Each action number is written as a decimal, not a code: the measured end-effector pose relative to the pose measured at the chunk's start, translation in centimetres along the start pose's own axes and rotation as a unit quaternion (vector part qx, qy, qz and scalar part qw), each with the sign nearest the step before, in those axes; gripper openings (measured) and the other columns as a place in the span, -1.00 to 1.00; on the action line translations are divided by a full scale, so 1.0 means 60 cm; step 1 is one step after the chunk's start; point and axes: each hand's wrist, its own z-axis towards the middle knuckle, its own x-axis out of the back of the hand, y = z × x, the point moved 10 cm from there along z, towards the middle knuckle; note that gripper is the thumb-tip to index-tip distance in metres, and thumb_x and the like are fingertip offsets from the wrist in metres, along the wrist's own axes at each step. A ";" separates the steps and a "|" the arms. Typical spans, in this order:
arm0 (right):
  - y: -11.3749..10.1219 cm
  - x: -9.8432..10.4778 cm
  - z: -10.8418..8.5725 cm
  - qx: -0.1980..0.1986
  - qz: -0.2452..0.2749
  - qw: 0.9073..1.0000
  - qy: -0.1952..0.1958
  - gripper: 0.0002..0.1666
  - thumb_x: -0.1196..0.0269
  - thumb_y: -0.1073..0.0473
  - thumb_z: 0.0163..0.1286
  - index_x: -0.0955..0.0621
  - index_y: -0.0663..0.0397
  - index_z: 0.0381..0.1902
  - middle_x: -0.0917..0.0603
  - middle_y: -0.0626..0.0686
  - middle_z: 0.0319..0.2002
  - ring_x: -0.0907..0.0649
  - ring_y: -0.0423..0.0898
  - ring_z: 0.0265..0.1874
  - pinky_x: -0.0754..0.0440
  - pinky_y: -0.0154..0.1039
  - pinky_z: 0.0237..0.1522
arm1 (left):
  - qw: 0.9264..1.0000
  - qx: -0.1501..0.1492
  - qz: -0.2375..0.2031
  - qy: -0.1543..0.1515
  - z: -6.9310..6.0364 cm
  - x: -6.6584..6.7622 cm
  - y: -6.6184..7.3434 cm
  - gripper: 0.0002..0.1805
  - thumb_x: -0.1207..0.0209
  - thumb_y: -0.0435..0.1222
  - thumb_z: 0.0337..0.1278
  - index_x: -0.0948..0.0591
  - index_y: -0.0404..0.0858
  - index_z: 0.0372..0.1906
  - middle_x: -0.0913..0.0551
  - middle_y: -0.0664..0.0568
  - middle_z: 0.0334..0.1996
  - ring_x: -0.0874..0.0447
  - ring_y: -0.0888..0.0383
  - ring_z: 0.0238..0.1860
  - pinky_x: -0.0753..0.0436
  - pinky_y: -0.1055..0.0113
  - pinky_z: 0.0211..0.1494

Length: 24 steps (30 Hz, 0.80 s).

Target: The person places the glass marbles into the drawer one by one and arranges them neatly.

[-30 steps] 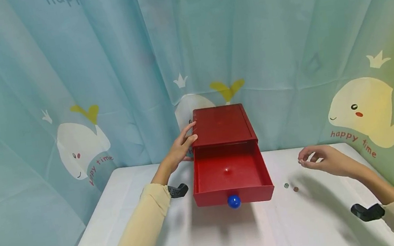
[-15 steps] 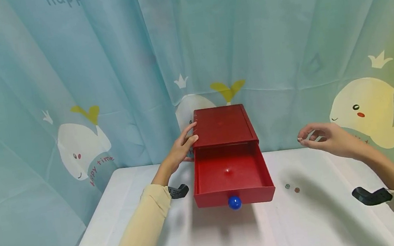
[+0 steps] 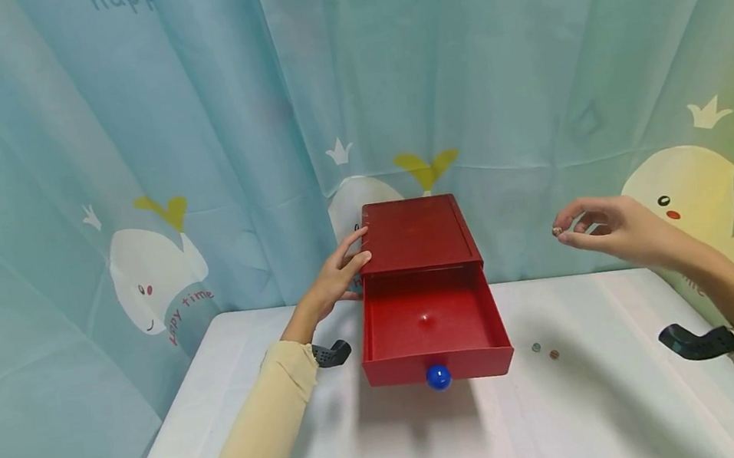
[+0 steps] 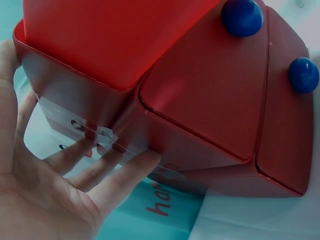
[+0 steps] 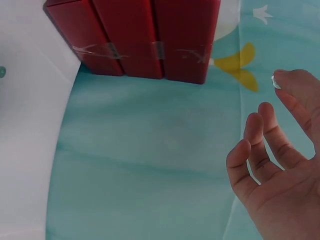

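A red drawer cabinet stands at the table's back, its top drawer pulled out, with a blue knob in front. My left hand rests against the cabinet's left side, fingers spread and thumb near the top edge. In the left wrist view, the fingers lie along the side wall. My right hand is raised to the right of the cabinet, pinching a small whitish marble between thumb and index finger. Those fingers mostly cover it; the other fingers are loosely bent.
A greenish marble and a brownish one lie on the white table, right of the drawer. Lower drawers with blue knobs are closed. A blue-green curtain with whale prints hangs directly behind.
My right hand has risen from just above the table to well above it, carrying the pinched marble. The left hand, cabinet and two marbles on the table stay in place.
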 end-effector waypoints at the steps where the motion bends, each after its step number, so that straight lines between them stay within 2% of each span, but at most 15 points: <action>1: -0.002 0.001 0.002 0.001 -0.002 1.000 0.000 -0.81 -0.43 0.28 0.34 -0.72 -0.12 -0.16 -0.75 -0.10 -0.17 -0.67 -0.20 -0.28 -0.58 -0.37 -0.36 | 1.000 0.001 0.000 0.000 -0.001 0.000 0.001 -0.31 -0.11 0.05 0.43 -0.20 0.29 0.59 -0.29 -0.15 0.51 -0.37 -0.19 0.43 -0.64 -0.25 0.12; 5: -0.018 0.004 0.011 0.015 0.002 1.000 -0.007 -0.80 -0.42 0.27 0.35 -0.72 -0.15 -0.15 -0.75 -0.11 -0.17 -0.67 -0.20 -0.27 -0.57 -0.37 -0.35 | 1.000 0.003 -0.005 -0.003 -0.003 0.000 0.004 -0.31 -0.12 0.03 0.45 -0.21 0.29 0.59 -0.28 -0.16 0.52 -0.36 -0.20 0.44 -0.63 -0.26 0.12; 9: -0.044 0.001 0.021 0.040 0.015 0.999 -0.026 -0.78 -0.42 0.32 0.34 -0.72 -0.12 -0.14 -0.75 -0.02 -0.17 -0.66 -0.17 -0.28 -0.57 -0.35 -0.37 | 1.000 0.004 -0.014 -0.006 -0.004 0.000 0.005 -0.31 -0.12 0.00 0.46 -0.21 0.27 0.59 -0.28 -0.17 0.51 -0.37 -0.20 0.43 -0.64 -0.24 0.11; 15: -0.081 -0.005 0.042 0.057 0.017 0.997 -0.051 -0.77 -0.42 0.33 0.33 -0.71 -0.13 -0.17 -0.74 -0.07 -0.21 -0.66 -0.14 -0.32 -0.59 -0.32 -0.39 | 1.000 0.007 -0.016 -0.006 -0.004 0.001 0.004 -0.32 -0.14 -0.01 0.45 -0.23 0.27 0.59 -0.30 -0.16 0.51 -0.40 -0.19 0.40 -0.66 -0.21 0.11; 24: -0.136 -0.029 0.080 0.093 0.020 0.991 -0.095 -0.77 -0.42 0.32 0.33 -0.71 -0.12 -0.15 -0.74 -0.06 -0.21 -0.68 -0.11 -0.34 -0.65 -0.34 -0.32 | 1.000 0.016 -0.025 -0.008 -0.005 0.001 0.009 -0.32 -0.16 -0.04 0.47 -0.24 0.26 0.59 -0.30 -0.17 0.51 -0.41 -0.20 0.40 -0.63 -0.25 0.14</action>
